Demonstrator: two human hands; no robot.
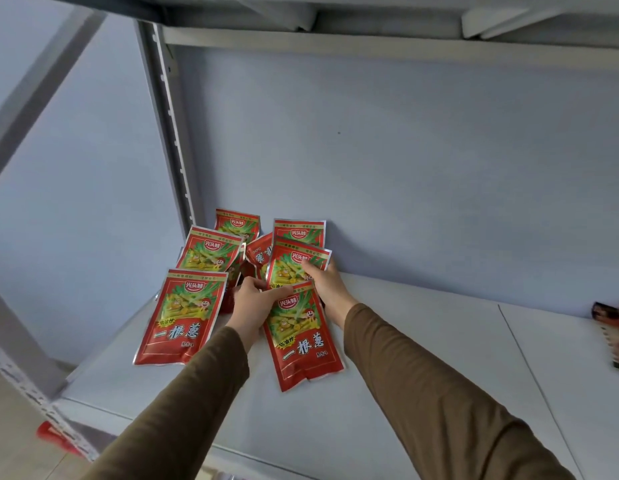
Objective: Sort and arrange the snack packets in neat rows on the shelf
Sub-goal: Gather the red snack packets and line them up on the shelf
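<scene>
Red foil snack packets (181,315), printed with green-yellow sticks and white lettering, lay in loose overlapping rows at the left back corner of the grey shelf (422,341). The left hand (252,301) pinched the top edge of the front packet (301,336); the right hand (327,282) had its fingers curled round the packet behind (287,268)

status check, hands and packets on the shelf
Left hand grips front packet. Right hand grips packet behind. Rows uneven; loose packet wedged between them.
</scene>
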